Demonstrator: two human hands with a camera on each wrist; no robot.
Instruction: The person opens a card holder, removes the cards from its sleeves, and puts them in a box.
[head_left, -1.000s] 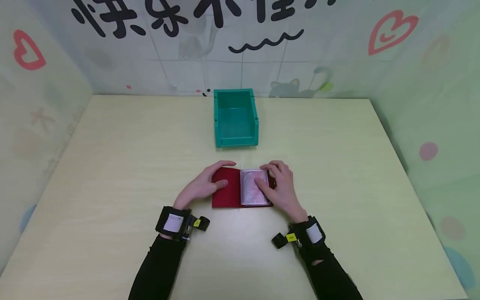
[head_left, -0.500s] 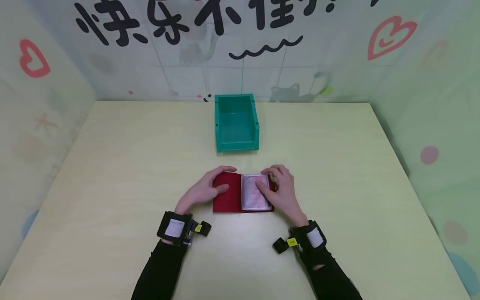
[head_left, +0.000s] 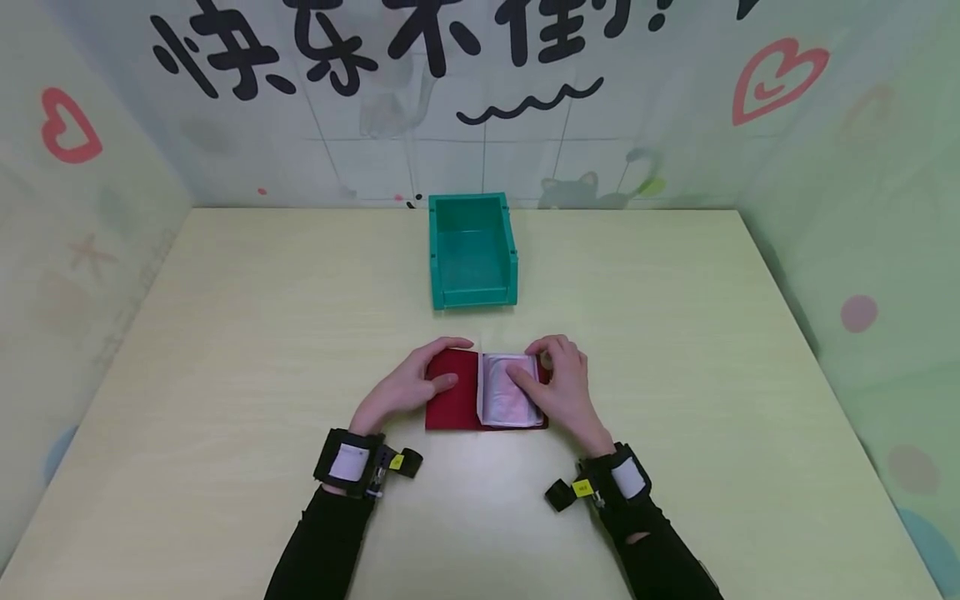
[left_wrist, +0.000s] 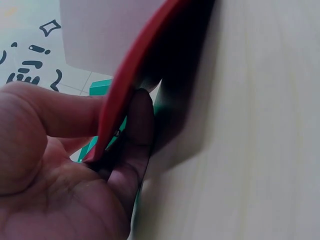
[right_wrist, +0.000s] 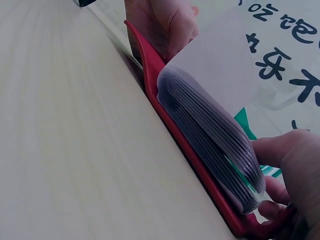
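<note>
A red card holder [head_left: 452,400] lies spread open near the middle of the table, its clear plastic sleeves [head_left: 504,390] stacked on the right half. My left hand [head_left: 408,382] pinches the left cover, thumb on the inner face and fingers behind it; the left wrist view shows this cover [left_wrist: 125,75] tilted up off the table. On the other side, my right hand [head_left: 561,382] grips the sleeve stack at its right edge, thumb on top. In the right wrist view the sleeve edges [right_wrist: 210,135] fan apart, with one sleeve [right_wrist: 215,70] standing raised toward the left cover.
Beyond the card holder stands a teal plastic bin [head_left: 474,250], its low front facing me. Printed wall panels [head_left: 300,167] border the pale wooden table [head_left: 225,350] at the back and both sides.
The sleeve stack's left edge has lifted and shifted slightly left under my right thumb. Both hands keep their places on the holder; the whole head view has slid a little downward.
</note>
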